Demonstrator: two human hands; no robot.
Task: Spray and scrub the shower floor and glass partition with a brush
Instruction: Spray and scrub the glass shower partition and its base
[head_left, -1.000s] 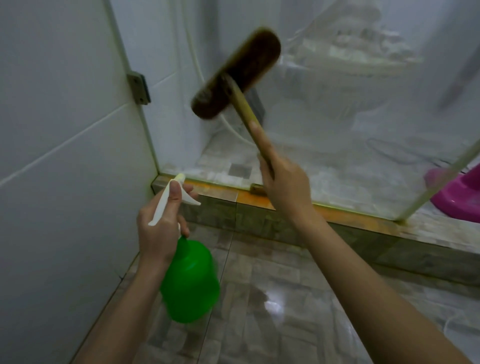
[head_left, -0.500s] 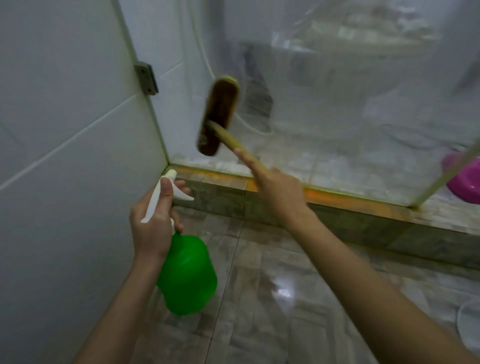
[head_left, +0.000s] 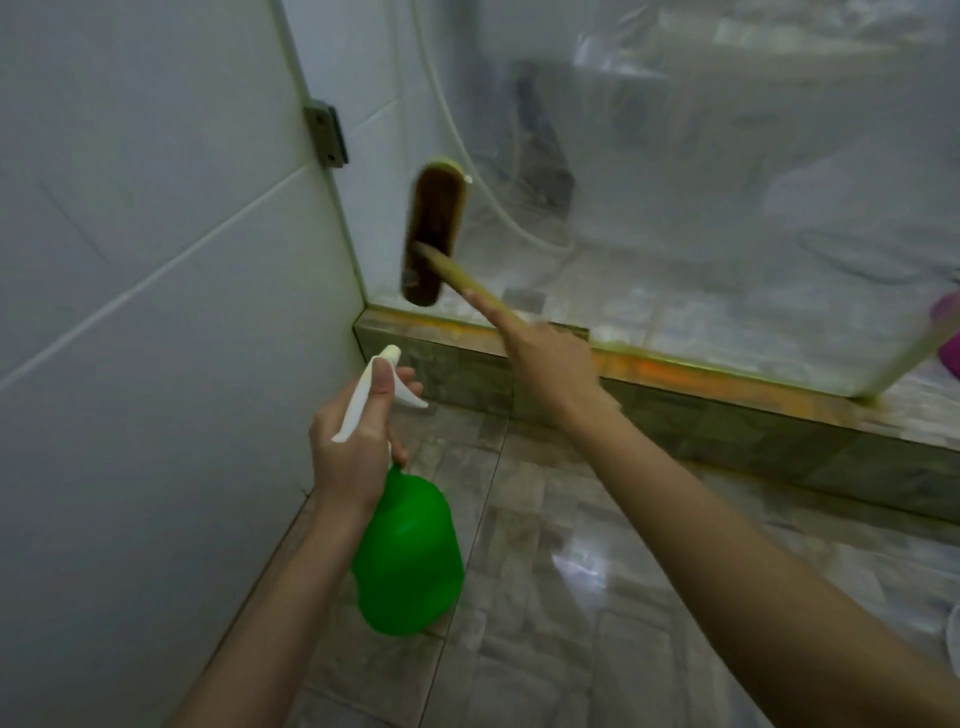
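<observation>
Against the glass partition (head_left: 675, 208) near its hinge (head_left: 326, 134), your right hand (head_left: 550, 366) gripping the brush (head_left: 434, 236), index finger along the handle, your left hand (head_left: 353, 441) clutching the green spray bottle (head_left: 408, 556).

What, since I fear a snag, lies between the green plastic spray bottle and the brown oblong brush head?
In the head view, only the grey stone kerb separates the green plastic spray bottle from the brown oblong brush head.
</observation>
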